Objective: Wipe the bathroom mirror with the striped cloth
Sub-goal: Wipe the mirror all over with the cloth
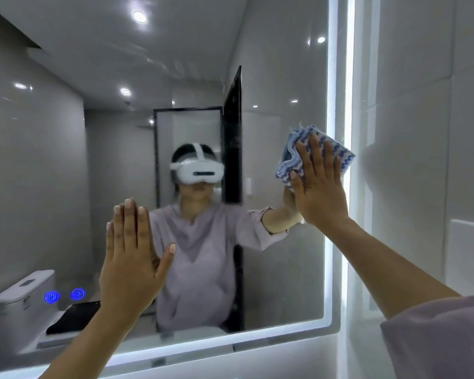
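Observation:
The bathroom mirror [279,77] fills most of the view, framed by a lit white strip along its right and bottom edges. My right hand [319,187] presses the folded blue-and-white striped cloth [340,157] flat against the glass near the mirror's right edge, at mid height. The cloth sticks out above and to both sides of my fingers. My left hand [133,255] is raised in front of the lower left part of the mirror, flat, fingers together, holding nothing; whether it touches the glass is unclear.
Grey tiled wall [422,105] lies right of the mirror, with a white fixture [468,255] at the far right. Two blue touch icons [65,295] glow on the mirror's lower left. The glass reflects a person, a toilet and a dark-framed door.

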Demonstrator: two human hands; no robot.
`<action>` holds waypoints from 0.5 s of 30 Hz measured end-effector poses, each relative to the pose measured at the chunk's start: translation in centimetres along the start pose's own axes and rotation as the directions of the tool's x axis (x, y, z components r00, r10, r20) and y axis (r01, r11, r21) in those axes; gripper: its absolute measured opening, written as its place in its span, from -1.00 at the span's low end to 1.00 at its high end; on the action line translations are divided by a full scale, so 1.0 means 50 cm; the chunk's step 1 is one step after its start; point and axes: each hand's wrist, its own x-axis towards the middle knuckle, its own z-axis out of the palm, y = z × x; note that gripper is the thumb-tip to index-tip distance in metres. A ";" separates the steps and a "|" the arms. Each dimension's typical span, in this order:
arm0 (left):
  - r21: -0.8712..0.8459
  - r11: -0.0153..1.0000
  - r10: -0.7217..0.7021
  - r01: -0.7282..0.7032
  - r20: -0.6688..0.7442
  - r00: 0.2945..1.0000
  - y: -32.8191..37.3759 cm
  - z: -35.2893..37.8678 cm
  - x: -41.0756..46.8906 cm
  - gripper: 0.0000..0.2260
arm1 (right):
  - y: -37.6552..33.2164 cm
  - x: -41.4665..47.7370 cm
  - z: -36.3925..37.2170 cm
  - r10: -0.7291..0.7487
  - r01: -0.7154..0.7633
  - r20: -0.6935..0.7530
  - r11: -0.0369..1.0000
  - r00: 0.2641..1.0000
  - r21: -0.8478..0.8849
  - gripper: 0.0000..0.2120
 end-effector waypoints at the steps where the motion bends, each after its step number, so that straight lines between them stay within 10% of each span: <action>1: -0.002 1.000 -0.001 0.001 -0.003 1.000 0.000 0.001 0.000 -0.26 | -0.001 0.000 0.001 0.019 -0.019 -0.004 1.000 1.000 0.009 -0.46; 15: -0.043 0.999 -0.010 0.012 0.051 0.999 -0.001 -0.006 -0.002 -0.26 | -0.135 0.025 0.016 0.057 -0.056 0.043 0.998 0.997 -0.021 -0.42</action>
